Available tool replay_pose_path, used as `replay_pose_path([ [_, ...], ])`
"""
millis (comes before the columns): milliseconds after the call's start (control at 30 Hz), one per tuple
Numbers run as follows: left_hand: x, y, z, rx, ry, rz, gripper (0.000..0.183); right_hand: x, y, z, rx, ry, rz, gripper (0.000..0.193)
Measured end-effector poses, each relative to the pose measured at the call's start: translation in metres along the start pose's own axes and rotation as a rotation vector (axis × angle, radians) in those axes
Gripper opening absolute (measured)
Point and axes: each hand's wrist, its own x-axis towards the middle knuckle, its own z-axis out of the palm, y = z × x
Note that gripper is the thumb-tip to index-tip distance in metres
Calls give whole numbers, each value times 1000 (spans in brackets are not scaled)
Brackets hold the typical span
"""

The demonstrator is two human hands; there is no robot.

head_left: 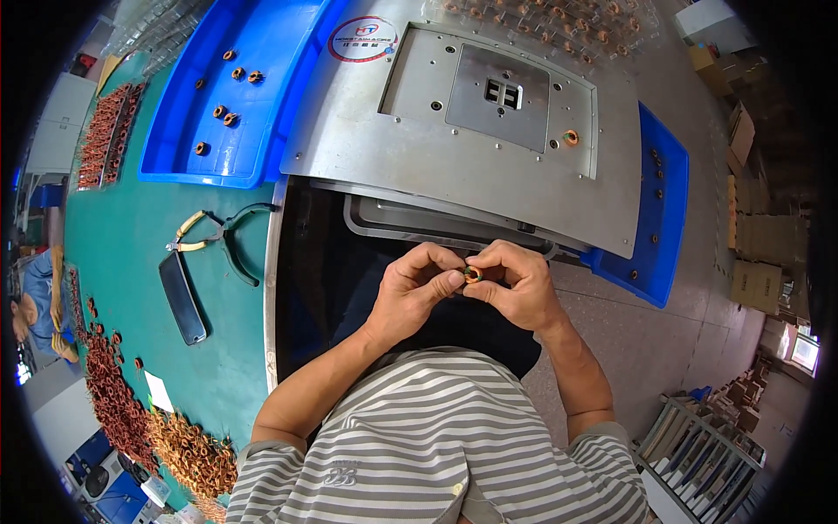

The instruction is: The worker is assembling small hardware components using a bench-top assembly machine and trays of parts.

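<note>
Your hands are just off the near edge of the steel machine top (pixel 349 140), over your lap; there's a narrow gap btwn your knuckles and that edge. More room on your R side, over the floor (pixel 602 349). On your L, the worktop's (pixel 140 244) R edge runs alongside your L forearm.

Your L hand (pixel 415 293) and R hand (pixel 517 286) both pinch one small coil (pixel 473 274) btwn thumb and index finger, so each grip is closed on it. Fingertips hide part of it, so its wire ends are prob. too small to make out.

Coil: ring-shaped, copper windings w/ a bit of green. Machine top: brushed metal w/ a recessed panel and a slotted centre (pixel 504 94); another ring (pixel 570 138) lies nr. the panel's R edge. Worktop: smooth green.

Worktop's far R corner: blue plastic tray (pixel 175 122) w/ a few rings. Nr. its R edge: cutters (pixel 214 234), touching or nearly touching a dark phone (pixel 183 299). Near L corner: heaped reddish coils (pixel 113 393) and golden coils (pixel 188 445). Blue bin (pixel 668 236) sits beyond the machine top's R edge, in the way on that side.
</note>
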Motion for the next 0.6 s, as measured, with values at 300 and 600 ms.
replay_pose_path([
  [300,18,13,0,11,-63,-113,29,-5,19,3,536,104,302,25],
  [600,18,4,-7,69,-32,-153,31,-5,28,12,546,141,340,33],
])
